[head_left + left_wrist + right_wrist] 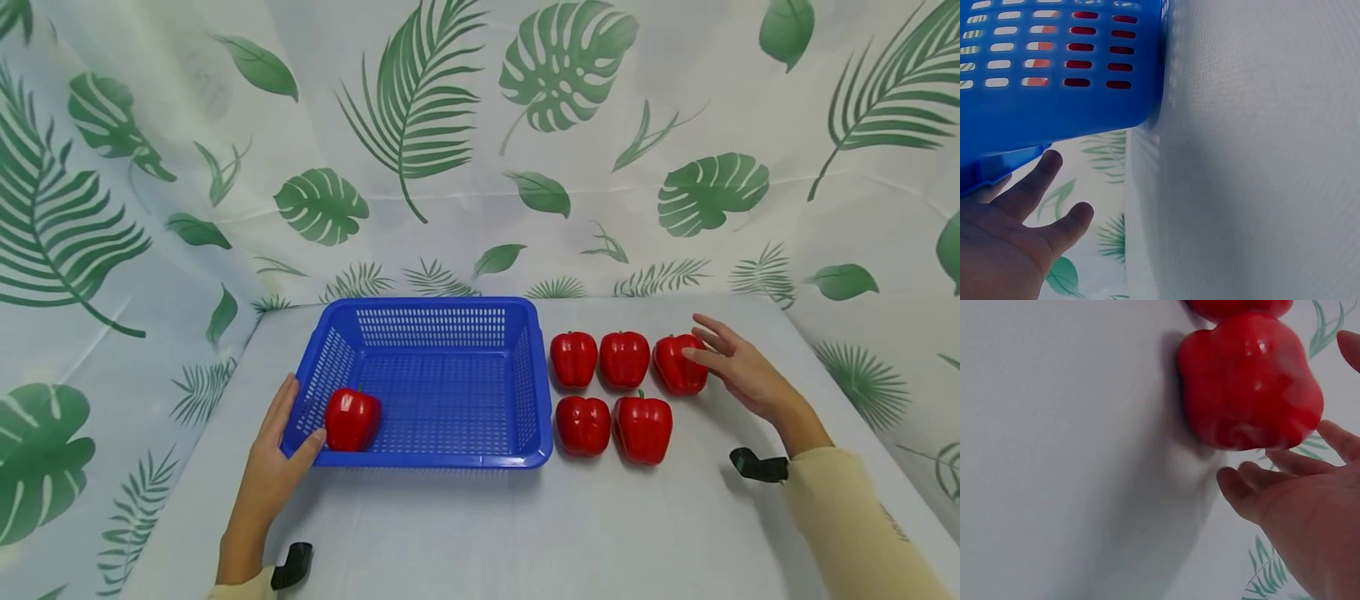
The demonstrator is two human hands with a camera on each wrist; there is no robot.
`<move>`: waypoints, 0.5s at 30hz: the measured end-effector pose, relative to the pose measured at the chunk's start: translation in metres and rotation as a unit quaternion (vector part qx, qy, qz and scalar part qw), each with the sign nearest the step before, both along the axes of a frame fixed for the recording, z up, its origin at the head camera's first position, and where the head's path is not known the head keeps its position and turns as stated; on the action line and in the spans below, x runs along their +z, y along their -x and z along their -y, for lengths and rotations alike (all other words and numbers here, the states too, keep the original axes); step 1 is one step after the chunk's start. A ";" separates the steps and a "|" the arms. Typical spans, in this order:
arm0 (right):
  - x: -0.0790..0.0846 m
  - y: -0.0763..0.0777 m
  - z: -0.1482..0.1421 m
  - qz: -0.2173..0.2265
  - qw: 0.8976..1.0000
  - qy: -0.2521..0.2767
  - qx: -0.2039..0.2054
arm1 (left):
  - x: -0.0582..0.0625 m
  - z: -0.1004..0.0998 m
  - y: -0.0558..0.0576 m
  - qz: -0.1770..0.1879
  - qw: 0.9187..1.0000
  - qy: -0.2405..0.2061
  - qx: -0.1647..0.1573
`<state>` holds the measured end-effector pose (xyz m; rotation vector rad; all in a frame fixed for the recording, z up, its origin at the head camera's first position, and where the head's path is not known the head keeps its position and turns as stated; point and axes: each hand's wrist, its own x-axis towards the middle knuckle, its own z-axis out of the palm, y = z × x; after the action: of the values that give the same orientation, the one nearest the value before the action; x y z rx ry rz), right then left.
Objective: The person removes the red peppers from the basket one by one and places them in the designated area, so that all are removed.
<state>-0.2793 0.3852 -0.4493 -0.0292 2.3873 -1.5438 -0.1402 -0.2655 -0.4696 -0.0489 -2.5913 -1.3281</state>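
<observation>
My left hand rests at the near left corner of a blue plastic basket, thumb at the rim and fingers along the outer left side. In the left wrist view its fingers look straight and spread beside the basket wall. One red bell pepper lies inside, in that same corner. On the right, my right hand reaches to the back row's rightmost bell pepper, fingers loosely bent and spread. The right wrist view shows this bell pepper just beyond the fingertips; contact is hard to tell.
Several more red bell peppers stand in two rows right of the basket, including a left back one and a front one. A pale cloth covers the table. Leaf-printed curtains hang behind and at both sides.
</observation>
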 end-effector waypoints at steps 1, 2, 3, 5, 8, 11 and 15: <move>0.002 0.000 0.001 -0.005 1.000 -0.004 -0.003 | 0.000 0.000 0.000 0.001 1.000 0.001 0.000; 0.004 0.001 0.002 -0.011 1.000 -0.011 -0.005 | 0.000 -0.001 0.000 0.002 1.000 0.002 0.000; 0.006 0.001 0.003 -0.018 1.000 -0.018 -0.008 | 0.000 -0.001 0.000 0.002 1.000 0.003 0.000; 0.011 0.003 0.008 -0.032 0.999 -0.029 -0.014 | -0.001 0.000 0.000 0.003 1.000 0.003 -0.002; 0.021 0.006 0.020 -0.051 0.998 -0.033 -0.015 | -0.001 0.000 0.000 0.002 1.000 0.002 -0.002; 0.029 0.009 0.033 -0.070 0.997 -0.040 -0.011 | -0.001 0.001 0.000 0.002 1.000 -0.001 -0.002; 0.038 0.012 0.047 -0.093 0.994 -0.059 -0.011 | -0.001 0.002 0.000 0.007 1.000 -0.002 -0.002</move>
<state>-0.2916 0.3379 -0.4110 -0.1265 2.6273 -1.4653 -0.1399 -0.2672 -0.4710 -0.0439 -2.6008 -1.3388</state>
